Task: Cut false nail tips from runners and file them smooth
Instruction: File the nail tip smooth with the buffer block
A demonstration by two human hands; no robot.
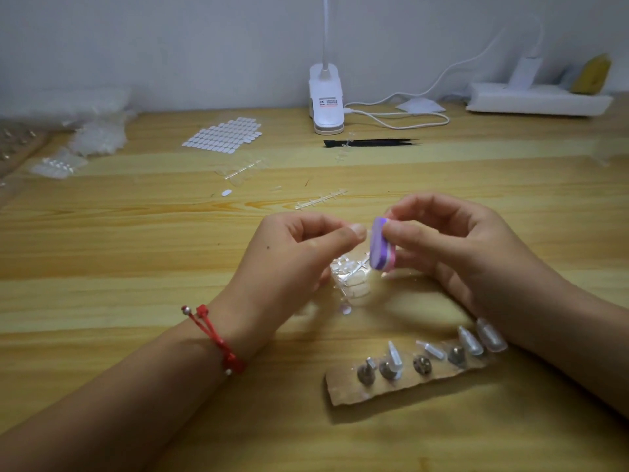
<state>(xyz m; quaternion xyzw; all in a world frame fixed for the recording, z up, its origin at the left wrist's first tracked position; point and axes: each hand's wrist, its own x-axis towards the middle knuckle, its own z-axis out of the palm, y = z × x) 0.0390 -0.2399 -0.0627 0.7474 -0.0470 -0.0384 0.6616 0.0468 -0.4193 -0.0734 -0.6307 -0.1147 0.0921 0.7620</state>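
while left fingers [335,240] pinch a nail tip [358,228], right fingers [403,230] grip the purple file [381,247].

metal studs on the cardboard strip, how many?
4. Leftmost metal stud, second, third, fourth, in a row along the cardboard strip. Nail tips at its right end may hide more.

Red and dark print on the white lamp base [325,103], too blurred to read

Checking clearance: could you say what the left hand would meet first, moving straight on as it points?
Probably the purple file block gripped by the right hand; depth is unclear.
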